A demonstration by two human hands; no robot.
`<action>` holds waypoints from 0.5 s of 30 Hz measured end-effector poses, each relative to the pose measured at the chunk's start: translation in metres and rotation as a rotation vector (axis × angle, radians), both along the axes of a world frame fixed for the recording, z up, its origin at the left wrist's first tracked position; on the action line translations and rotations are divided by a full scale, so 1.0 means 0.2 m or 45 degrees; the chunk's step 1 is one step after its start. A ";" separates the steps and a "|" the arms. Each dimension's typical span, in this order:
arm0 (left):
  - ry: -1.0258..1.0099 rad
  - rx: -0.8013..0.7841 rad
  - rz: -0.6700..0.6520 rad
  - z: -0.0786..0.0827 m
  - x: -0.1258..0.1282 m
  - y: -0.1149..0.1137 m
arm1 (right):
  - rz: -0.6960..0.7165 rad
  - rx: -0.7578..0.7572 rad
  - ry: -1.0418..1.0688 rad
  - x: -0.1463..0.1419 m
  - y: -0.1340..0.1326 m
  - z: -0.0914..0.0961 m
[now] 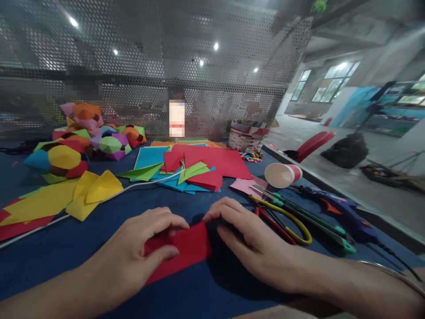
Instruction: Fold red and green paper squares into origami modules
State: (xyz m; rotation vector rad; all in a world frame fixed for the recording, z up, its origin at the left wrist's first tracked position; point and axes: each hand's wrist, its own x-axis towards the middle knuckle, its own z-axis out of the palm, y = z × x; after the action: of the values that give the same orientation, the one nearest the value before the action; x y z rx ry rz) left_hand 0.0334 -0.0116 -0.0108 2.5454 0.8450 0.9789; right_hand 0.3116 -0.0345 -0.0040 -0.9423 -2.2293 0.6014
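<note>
A strip of red paper point(191, 246) lies on the dark blue tabletop in front of me. My left hand point(149, 239) rests over its left part, the thumb pressing on top and the curled fingers along the far edge. Part of the strip is hidden under that hand. My right hand point(245, 235) arches at the strip's right end, its fingertips at the far right corner and its thumb apart from them. I see nothing held between those fingers; whether they touch the paper I cannot tell.
Scissors point(299, 228), a green-handled cutter point(312, 217) and a blue glue gun point(335, 208) lie to the right, near a tipped paper cup point(282, 175). Coloured sheets point(212, 157), yellow folded paper point(94, 190) and paper balls point(63, 157) lie beyond. A white cable point(133, 186) crosses the table.
</note>
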 end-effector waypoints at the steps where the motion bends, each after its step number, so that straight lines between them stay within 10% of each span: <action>1: 0.011 0.030 -0.022 0.02 0.00 0.00 | 0.040 0.005 0.005 0.00 0.00 0.01; 15: 0.150 0.352 -0.362 0.05 -0.08 -0.03 | 0.155 0.700 -0.154 0.01 -0.03 -0.04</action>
State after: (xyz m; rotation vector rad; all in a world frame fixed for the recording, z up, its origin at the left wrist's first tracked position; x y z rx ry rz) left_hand 0.0167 -0.0167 -0.0006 2.8772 0.3777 0.9155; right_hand 0.3140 -0.0407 -0.0116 -0.5730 -2.3843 -0.0337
